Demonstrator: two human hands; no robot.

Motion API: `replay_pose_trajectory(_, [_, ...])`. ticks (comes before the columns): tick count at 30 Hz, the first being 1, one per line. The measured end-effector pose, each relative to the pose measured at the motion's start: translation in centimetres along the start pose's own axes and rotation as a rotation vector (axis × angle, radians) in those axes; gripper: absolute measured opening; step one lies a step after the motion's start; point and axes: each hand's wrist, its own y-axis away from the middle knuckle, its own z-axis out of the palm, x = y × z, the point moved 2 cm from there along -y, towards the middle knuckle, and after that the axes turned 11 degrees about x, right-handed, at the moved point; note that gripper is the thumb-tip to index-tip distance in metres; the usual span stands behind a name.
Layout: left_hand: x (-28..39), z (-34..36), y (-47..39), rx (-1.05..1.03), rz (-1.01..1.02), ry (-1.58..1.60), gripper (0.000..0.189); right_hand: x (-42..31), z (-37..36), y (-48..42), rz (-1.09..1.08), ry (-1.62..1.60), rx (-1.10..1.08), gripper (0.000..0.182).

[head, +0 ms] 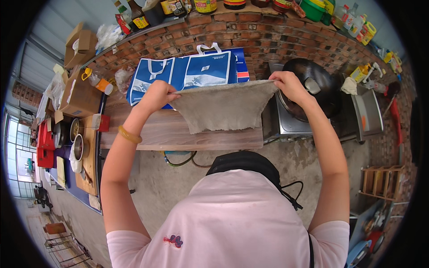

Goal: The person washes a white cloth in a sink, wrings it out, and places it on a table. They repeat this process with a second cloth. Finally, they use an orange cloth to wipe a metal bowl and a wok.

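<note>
A grey-brown cloth [224, 107] hangs stretched out between my two hands, above the front of a wood-grain tabletop [150, 130]. My left hand [158, 95] pinches its upper left corner, and my right hand [289, 86] pinches its upper right corner. The lower edge droops over the tabletop. Just behind the cloth stands a blue and white shopping bag [207, 68] with white handles, partly hidden by it. Another blue bag [240, 63] shows behind it at the right.
Right of the tabletop, a black wok [313, 80] sits by a steel stove [291, 125], with a steel sink [372, 114] beyond. At left are a cardboard box [82, 97], a steel bowl [78, 147] and a wooden board [87, 164]. Bottles line a shelf on the brick wall [248, 26].
</note>
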Motion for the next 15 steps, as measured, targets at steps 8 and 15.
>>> replay_pose_trajectory(8, [1.7, -3.4, 1.9, 0.253, 0.197, 0.116, 0.013, -1.5, -2.2, -0.2, -0.019, 0.021, 0.15, 0.013])
replay_pose_trajectory(15, [3.4, -4.4, 3.1, 0.031, -0.007, 0.471, 0.017, -1.9, -2.1, -0.4, 0.044, -0.109, 0.144, 0.016])
